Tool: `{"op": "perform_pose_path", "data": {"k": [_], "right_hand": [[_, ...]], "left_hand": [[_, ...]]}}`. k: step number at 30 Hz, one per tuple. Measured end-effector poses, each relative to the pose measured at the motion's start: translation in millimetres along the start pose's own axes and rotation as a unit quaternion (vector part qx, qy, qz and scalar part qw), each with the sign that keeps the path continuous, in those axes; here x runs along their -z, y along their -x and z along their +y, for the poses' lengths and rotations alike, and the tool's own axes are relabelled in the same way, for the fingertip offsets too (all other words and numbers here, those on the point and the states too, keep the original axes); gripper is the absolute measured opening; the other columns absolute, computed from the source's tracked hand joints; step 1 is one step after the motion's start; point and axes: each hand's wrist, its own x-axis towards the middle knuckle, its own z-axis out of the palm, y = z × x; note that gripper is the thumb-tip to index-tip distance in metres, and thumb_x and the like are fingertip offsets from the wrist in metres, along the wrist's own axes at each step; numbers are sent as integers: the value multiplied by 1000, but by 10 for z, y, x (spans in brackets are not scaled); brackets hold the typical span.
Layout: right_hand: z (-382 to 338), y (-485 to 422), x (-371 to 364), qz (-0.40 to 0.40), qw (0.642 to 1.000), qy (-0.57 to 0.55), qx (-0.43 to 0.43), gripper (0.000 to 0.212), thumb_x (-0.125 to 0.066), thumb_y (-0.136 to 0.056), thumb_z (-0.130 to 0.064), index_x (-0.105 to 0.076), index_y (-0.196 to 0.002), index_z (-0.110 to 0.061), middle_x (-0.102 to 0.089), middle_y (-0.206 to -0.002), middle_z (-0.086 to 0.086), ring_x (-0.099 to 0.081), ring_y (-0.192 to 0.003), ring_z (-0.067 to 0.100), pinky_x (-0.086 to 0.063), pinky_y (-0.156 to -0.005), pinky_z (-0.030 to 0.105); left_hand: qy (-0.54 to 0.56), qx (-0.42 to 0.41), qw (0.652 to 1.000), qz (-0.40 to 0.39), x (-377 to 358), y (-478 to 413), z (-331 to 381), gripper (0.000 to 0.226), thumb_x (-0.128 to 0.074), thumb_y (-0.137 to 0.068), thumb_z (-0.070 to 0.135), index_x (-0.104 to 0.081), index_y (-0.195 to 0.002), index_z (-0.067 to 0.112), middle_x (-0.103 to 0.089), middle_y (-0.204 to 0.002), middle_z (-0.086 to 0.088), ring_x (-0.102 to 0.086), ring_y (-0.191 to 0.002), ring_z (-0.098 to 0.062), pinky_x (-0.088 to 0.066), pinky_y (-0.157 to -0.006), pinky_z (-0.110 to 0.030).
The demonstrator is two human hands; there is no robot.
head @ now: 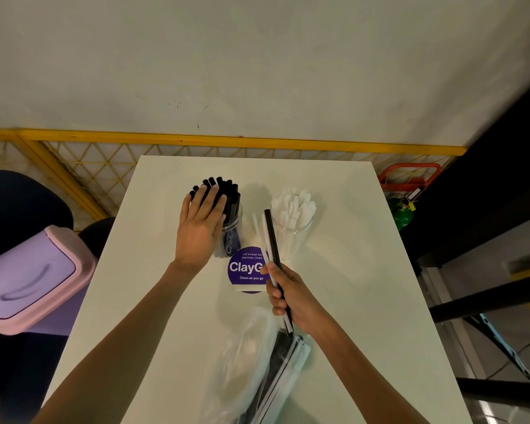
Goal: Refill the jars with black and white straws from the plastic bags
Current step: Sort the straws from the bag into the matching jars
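Wall (257,56): pale, scuffed, far beyond the fingers (203,205).
Rail (227,141): yellow, lattice (104,166) below.
Bin (28,276): pink lid, left of the fingers.
Worktop (364,270): white.

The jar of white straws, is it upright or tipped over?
Upright: the jar of white straws stands on the table, its straws pointing up.

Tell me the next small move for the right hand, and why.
Probably tip the long black straw into the clear plastic jar of black straws. The right hand grips it together with thin white straws, its tip raised beside that jar, while the left hand presses flat against that jar's straws, seemingly making room.
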Motion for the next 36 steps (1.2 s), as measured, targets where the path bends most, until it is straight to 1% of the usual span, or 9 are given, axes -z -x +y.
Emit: {"op": "perform_pose_path", "data": {"k": [6,9,12,18,23,27,30,34,36], "right_hand": [[16,-16,-46,13,1000,22,2,20,-43,-98,-31,-57,-97,-16,-42,-47,-8,-35,-36,2,-33,-37,15],[17,-8,-70,19,999,39,13,20,-44,-98,-29,-56,-102,-14,-46,-45,-10,-38,-36,2,-34,-38,14],[24,3,-101,34,996,72,29,24,-45,-98,-29,-53,-111,-11,-46,-43,-11,-40,-35,1,-34,-38,13],[75,7,-114,63,986,138,62,19,-43,-99,-17,-47,-116,-9,-46,-39,-17,-41,-34,-1,-33,-38,12],[92,22,-89,68,988,128,49,21,-42,-99,-23,-49,-114,-9,-48,-40,-15,-41,-33,1,-33,-37,12],[54,15,-85,66,997,46,4,36,-28,-101,-40,-53,-93,-14,-43,-42,-9,-36,-33,2,-32,-37,16],[4,21,-65,55,998,24,-11,31,-29,-102,-34,-51,-88,-16,-46,-49,-5,-37,-35,4,-32,-38,16],[-32,11,-23,55,998,35,-4,25,-35,-101,-28,-52,-87,-16,-53,-59,1,-46,-36,6,-36,-36,17],[-26,-6,-8,60,997,38,-8,22,-39,-100,-27,-53,-87,-16,-54,-61,3,-47,-35,6,-36,-36,16]], "left_hand": [[40,50,998,16,103,-59,158,43,-34,-96,23,-50,-129,1,-48,-136,-20,-40,-128,-34,-27,-109,-44],[153,93,982,60,268,-76,424,37,-40,-93,23,-62,-115,3,-64,-110,-14,-60,-96,-27,-52,-82,-38],[243,186,952,-11,366,-77,716,41,-44,-90,41,-65,-103,9,-65,-92,-5,-61,-70,-17,-53,-61,-33],[269,313,903,-122,286,6,977,32,-66,-80,45,-59,-96,18,-63,-83,7,-58,-71,-9,-42,-58,-16],[321,363,864,-134,228,-18,1008,18,-68,-81,26,-61,-86,10,-65,-78,2,-63,-72,-15,-51,-69,-28],[376,389,828,-146,253,-50,989,11,-65,-82,17,-57,-79,10,-66,-71,-3,-65,-59,-10,-57,-69,-32],[393,398,816,-146,302,-104,933,15,-63,-83,16,-50,-74,17,-70,-76,-9,-68,-65,-26,-57,-72,-45],[444,383,805,-86,505,-316,830,13,-56,-87,5,-46,-93,10,-65,-87,-17,-67,-77,-37,-58,-66,-48],[446,369,815,-18,645,-458,694,29,-56,-86,3,-42,-111,11,-64,-84,-11,-67,-78,-34,-58,-66,-48]]}}
